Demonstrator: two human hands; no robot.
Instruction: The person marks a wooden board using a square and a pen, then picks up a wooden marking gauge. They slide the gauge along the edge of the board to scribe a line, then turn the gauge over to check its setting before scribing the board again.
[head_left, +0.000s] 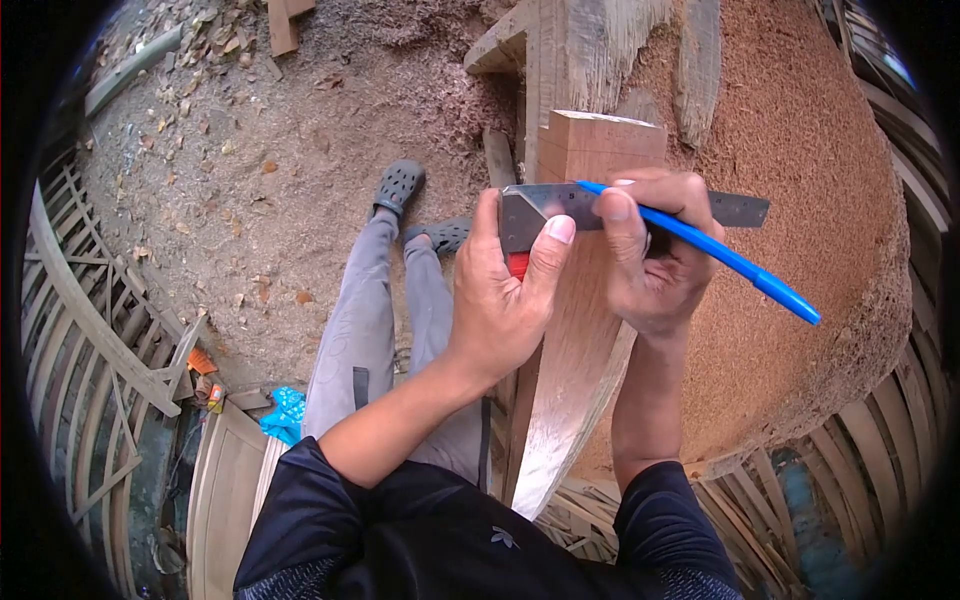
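Right up close, a dark shirt (430, 535) is seen, and here the square (740, 209) is held in the left hand (500, 310), its thumb pressed on the metal face near the corner. A narrow grip, that one, closed on the square (a bit of red is glimpsed just under it). The pen (745, 265) is pinched between thumb and fingers of the right hand (655, 275), its tip brought to the blade's upper edge. The square is laid across the wood (578, 340), near its block-like far end, and the blade is left jutting out past the right side. To the left, grey legs (360, 320) are seen, and a clog (400, 187) is worn on each foot. Farther out, rough boards (600, 50) are seen beyond the wood, with sawdust (800, 330) heaped to the right.
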